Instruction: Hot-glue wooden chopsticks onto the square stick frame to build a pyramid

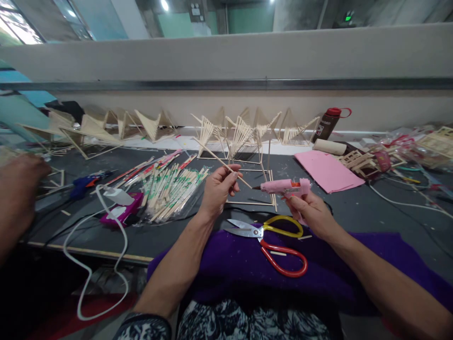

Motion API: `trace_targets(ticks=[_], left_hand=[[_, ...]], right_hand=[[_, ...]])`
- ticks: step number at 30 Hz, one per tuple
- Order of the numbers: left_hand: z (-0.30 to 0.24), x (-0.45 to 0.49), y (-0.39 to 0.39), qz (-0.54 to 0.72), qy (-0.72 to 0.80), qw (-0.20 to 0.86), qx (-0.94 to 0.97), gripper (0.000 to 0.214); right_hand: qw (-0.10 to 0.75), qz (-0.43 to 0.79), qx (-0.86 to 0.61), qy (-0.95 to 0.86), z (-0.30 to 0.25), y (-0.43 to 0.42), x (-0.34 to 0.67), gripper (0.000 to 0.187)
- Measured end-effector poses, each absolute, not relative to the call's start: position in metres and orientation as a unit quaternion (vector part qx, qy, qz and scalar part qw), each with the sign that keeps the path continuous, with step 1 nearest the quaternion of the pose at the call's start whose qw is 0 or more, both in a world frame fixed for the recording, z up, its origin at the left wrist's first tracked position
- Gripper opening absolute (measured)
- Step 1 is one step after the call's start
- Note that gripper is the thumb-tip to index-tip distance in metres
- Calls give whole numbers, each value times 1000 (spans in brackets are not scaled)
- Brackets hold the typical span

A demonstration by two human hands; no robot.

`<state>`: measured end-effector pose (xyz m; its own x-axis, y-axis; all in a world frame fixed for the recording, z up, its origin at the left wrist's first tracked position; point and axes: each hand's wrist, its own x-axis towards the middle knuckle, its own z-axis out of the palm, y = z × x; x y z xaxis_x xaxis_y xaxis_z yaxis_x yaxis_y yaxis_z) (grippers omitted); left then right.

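Observation:
Between the fingers of my left hand (219, 186) is a thin wooden stick (211, 154), slanting down toward the right. My right hand (313, 212) grips a pink hot glue gun (283, 186) by its handle. The gun's dark nozzle points left and is at or very near the stick's lower end; I cannot tell whether they touch. Behind my hands stands a frame of wooden sticks (251, 203) on the dark table (283, 160). Scissors (249, 230) with one yellow and one red handle lie open on purple cloth (226, 274) below my hands.
Plastic-wrapped bundles of sticks (173, 193) lie to the left, near a magenta power strip (120, 210) with a white cable and a blue glue gun (87, 184). Stick models (155, 125) line the back. A bottle (327, 123) and pink paper (327, 170) are right; another person's arm (17, 198) is far left.

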<state>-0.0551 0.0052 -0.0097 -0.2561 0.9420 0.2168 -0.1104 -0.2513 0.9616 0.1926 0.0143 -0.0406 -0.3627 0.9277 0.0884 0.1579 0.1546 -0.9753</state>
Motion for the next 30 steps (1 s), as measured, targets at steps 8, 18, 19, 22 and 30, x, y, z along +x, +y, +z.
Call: trace_targets(ticks=[8,18,19,22,30], left_hand=[[-9,-55,5,646,460,408,452,29],[-8,-55,6,652,457,401,452,28],[-8,-55,6,653,458,398,453,28],[-5,-54,7,655,465,385,454,26],[-1,-53,9,650,468,377,465,25]], right_hand=[[391,512,-405,-649,-39,14,189,35],[394,551,-401,-616,-37,15,189,37],[396,577,-398,-593,-36,16,189,37],[410,661,-365,-511,-34,22,190,38],[404,726,-305,-465,-32,33,197,48]])
